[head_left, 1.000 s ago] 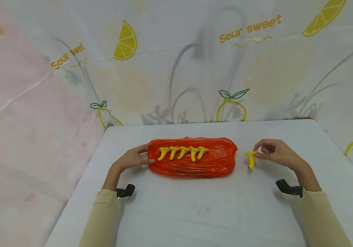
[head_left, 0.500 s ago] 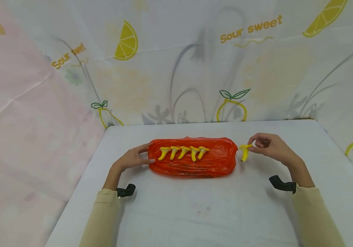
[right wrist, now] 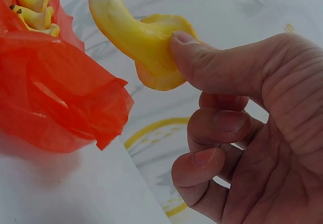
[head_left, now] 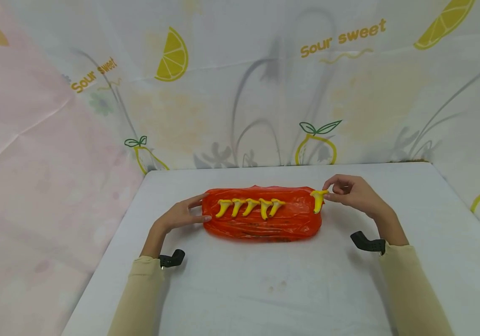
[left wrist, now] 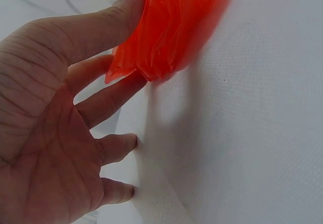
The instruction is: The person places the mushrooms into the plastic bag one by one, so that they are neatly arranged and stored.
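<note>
On a white table lies a long red plastic bag [head_left: 298, 219], with several yellow chanterelle-like mushrooms [head_left: 249, 206] in a row on top. My left hand [head_left: 179, 213] holds the bag's left end, thumb on one side and fingers on the other; in the left wrist view its ring and little fingers [left wrist: 118, 147] are off the plastic. My right hand [head_left: 355, 192] pinches another yellow mushroom [head_left: 318, 200] by its flared cap between thumb and forefinger. Stem downward in the head view, this mushroom is over the bag's right end. The right wrist view shows the other fingers [right wrist: 219, 125] curled, holding nothing.
White cloth covers the table [head_left: 265, 289] in front of the bag. A printed curtain [head_left: 240, 93] with lemon drawings hangs behind the table's back edge and at the sides. Each wrist wears a black camera mount [head_left: 367, 242].
My right hand has carried the pinched mushroom leftward and slightly away from me, from beside the bag to over its right end. The left hand and the row on the bag stay put.
</note>
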Demonstrator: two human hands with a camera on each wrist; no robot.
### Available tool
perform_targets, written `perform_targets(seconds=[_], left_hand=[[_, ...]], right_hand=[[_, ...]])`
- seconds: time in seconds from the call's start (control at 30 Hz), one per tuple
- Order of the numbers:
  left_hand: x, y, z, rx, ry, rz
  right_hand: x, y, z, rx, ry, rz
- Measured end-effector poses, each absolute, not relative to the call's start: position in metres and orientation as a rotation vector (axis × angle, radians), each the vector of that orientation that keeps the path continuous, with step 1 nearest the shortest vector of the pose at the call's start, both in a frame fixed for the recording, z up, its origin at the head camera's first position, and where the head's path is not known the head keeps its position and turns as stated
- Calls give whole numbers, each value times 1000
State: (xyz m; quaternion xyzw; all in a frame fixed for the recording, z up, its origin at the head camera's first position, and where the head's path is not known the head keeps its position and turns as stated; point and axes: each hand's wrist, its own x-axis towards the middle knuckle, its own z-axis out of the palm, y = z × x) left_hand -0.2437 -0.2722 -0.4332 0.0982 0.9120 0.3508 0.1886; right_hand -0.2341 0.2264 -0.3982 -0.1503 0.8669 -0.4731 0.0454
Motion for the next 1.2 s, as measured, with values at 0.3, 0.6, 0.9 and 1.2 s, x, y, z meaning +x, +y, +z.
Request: perform_targets(seconds=[0.3, 0.6, 0.9, 1.2], left_hand=[[-244, -273, -433, 275, 2569, 981], [-245, -274, -436, 310, 2572, 983], [-244, -274, -435, 308, 2583, 977], [-244, -273, -435, 306, 2581, 988]], right_hand=[[-240, 211, -395, -455, 2624, -1476], [-247, 193, -401, -441, 2593, -1500], [-251, 175, -402, -502, 2570, -1534], [-248, 156, -392, -544, 2578, -1503]])
